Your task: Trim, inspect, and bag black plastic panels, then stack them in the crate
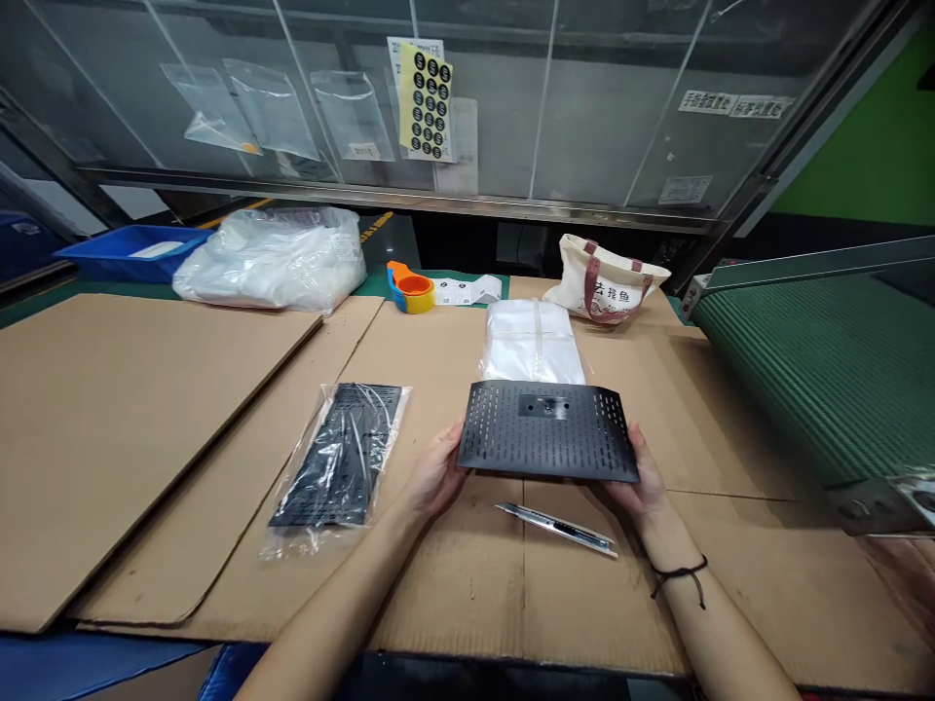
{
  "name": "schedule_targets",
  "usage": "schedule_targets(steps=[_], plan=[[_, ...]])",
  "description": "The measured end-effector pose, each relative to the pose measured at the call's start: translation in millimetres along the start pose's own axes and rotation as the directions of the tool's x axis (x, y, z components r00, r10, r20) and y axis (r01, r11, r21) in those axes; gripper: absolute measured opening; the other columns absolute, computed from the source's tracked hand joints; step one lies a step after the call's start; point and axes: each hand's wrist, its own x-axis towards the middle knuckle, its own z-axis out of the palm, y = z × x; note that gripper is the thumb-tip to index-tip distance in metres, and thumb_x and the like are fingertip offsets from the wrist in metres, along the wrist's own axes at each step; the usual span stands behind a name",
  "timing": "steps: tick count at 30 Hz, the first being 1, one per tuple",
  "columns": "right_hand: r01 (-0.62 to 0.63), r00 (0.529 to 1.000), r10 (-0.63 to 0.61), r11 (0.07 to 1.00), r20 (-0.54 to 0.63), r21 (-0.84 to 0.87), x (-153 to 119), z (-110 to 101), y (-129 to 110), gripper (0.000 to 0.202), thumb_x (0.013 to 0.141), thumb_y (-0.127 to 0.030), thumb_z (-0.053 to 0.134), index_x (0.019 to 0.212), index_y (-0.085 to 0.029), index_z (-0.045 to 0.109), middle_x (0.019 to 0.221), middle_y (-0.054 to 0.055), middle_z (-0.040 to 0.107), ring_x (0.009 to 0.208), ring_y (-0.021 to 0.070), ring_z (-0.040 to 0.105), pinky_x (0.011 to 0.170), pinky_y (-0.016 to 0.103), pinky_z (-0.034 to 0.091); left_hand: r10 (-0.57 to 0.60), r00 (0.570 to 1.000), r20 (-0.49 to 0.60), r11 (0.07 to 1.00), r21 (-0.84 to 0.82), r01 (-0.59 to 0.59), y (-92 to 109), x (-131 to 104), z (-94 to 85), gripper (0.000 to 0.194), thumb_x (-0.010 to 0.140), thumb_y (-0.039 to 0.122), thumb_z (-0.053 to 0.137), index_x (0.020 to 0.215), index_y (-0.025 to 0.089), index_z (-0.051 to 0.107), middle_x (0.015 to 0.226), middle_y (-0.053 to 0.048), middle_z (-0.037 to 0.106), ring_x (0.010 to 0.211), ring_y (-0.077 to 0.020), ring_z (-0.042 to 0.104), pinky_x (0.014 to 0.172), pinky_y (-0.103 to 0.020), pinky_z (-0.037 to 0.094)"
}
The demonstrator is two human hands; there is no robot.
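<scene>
Between my two hands a black perforated panel (547, 438) is held up over the cardboard, its face tilted toward me. My left hand (438, 470) grips its left edge, and my right hand (640, 477) grips the right edge; some fingers are hidden behind and under it. Below the panel lies a utility knife (559, 529) on the cardboard. To the left rests a similar black panel in a clear plastic bag (340, 458). Just behind the held panel sits a stack of clear plastic bags (533, 341), tied with a band.
Cardboard sheets (146, 409) cover the table. At the back are a large plastic-wrapped bundle (274, 258), a blue tray (131, 255), an orange-and-yellow tape dispenser (413, 292) and a canvas bag (606, 282). A green conveyor belt (825, 360) borders the right side.
</scene>
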Motion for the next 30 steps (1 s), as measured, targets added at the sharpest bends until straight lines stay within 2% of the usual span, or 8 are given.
schedule_targets(steps=[6, 10, 14, 18, 20, 24, 26, 30], plan=[[0.089, 0.996, -0.087, 0.994, 0.03, -0.068, -2, 9, 1, 0.05, 0.062, -0.064, 0.074, 0.092, -0.024, 0.072, 0.092, 0.005, 0.076, 0.089, 0.0243, 0.071, 0.088, 0.042, 0.054, 0.206, 0.974, -0.098, 0.954, 0.241, -0.177, 0, 1, -1.7, 0.031, 0.074, 0.046, 0.072, 0.075, 0.015, 0.066, 0.072, 0.0, 0.062, 0.067, -0.0122, 0.054, 0.063, -0.021, 0.045], [0.146, 0.989, -0.141, 0.97, 0.037, -0.196, -5, 15, 3, 0.045, 0.063, -0.06, 0.076, 0.088, -0.022, 0.072, 0.087, 0.005, 0.076, 0.078, 0.022, 0.071, 0.076, 0.035, 0.058, 0.393, 0.91, -0.135, 0.807, 0.526, -0.271, 0, 1, -5.4, 0.037, 0.078, 0.053, 0.064, 0.074, 0.017, 0.061, 0.07, 0.002, 0.055, 0.067, -0.012, 0.05, 0.064, -0.022, 0.041], [0.292, 0.955, -0.281, 0.834, 0.094, -0.468, -5, 22, 11, 0.041, 0.069, -0.057, 0.072, 0.088, -0.021, 0.071, 0.08, 0.006, 0.075, 0.071, 0.0233, 0.07, 0.067, 0.038, 0.058, 0.522, 0.843, -0.133, 0.639, 0.715, -0.283, 2, 3, -9.4, 0.041, 0.08, 0.056, 0.06, 0.093, 0.018, 0.061, 0.088, -0.003, 0.061, 0.085, -0.0179, 0.056, 0.079, -0.028, 0.044], [0.391, 0.908, -0.406, 0.727, 0.106, -0.565, -4, 24, 18, 0.027, 0.068, -0.042, 0.077, 0.085, -0.022, 0.071, 0.087, 0.005, 0.074, 0.085, 0.0244, 0.068, 0.083, 0.042, 0.054, 0.554, 0.833, -0.015, 0.58, 0.724, -0.373, -2, 2, -15.0, 0.07, 0.077, 0.072, 0.051, 0.123, 0.02, 0.056, 0.13, -0.01, 0.054, 0.124, -0.0279, 0.046, 0.106, -0.04, 0.034], [0.519, 0.816, -0.545, 0.547, 0.191, -0.657, -7, 25, 16, 0.016, 0.075, -0.031, 0.072, 0.089, -0.024, 0.071, 0.096, 0.005, 0.074, 0.098, 0.025, 0.065, 0.095, 0.044, 0.048, 0.495, 0.866, 0.075, 0.658, 0.619, -0.429, -5, -1, -13.4, 0.082, 0.072, 0.08, 0.046, 0.133, 0.025, 0.05, 0.145, -0.009, 0.043, 0.135, -0.0303, 0.035, 0.111, -0.042, 0.03], [0.598, 0.457, -0.745, -0.146, 0.486, -0.788, -16, 27, 10, 0.036, 0.083, -0.02, 0.058, 0.118, -0.029, 0.059, 0.124, 0.008, 0.062, 0.119, 0.0275, 0.052, 0.101, 0.053, 0.04, 0.3, 0.947, 0.116, 0.873, 0.366, -0.322, -2, -13, 5.2, 0.078, 0.072, 0.069, 0.061, 0.139, 0.034, 0.043, 0.148, -0.004, 0.042, 0.132, -0.0302, 0.042, 0.109, -0.041, 0.036], [0.51, 0.412, -0.758, -0.268, 0.506, -0.817, -18, 29, 10, 0.055, 0.082, -0.022, 0.057, 0.135, -0.03, 0.042, 0.14, 0.011, 0.047, 0.127, 0.0311, 0.044, 0.101, 0.058, 0.037, 0.246, 0.963, 0.108, 0.907, 0.325, -0.268, 2, -18, 16.2, 0.081, 0.071, 0.057, 0.069, 0.142, 0.033, 0.039, 0.141, -0.006, 0.05, 0.127, -0.0307, 0.048, 0.108, -0.042, 0.037], [0.44, 0.45, -0.771, -0.246, 0.449, -0.864, -18, 31, 12, 0.07, 0.084, -0.023, 0.053, 0.146, -0.028, 0.022, 0.151, 0.014, 0.027, 0.135, 0.0351, 0.032, 0.102, 0.064, 0.033, 0.264, 0.959, 0.103, 0.895, 0.344, -0.283, 5, -20, 24.1, 0.085, 0.072, 0.041, 0.073, 0.146, 0.031, 0.032, 0.137, -0.008, 0.054, 0.13, -0.0301, 0.044, 0.11, -0.042, 0.035]])
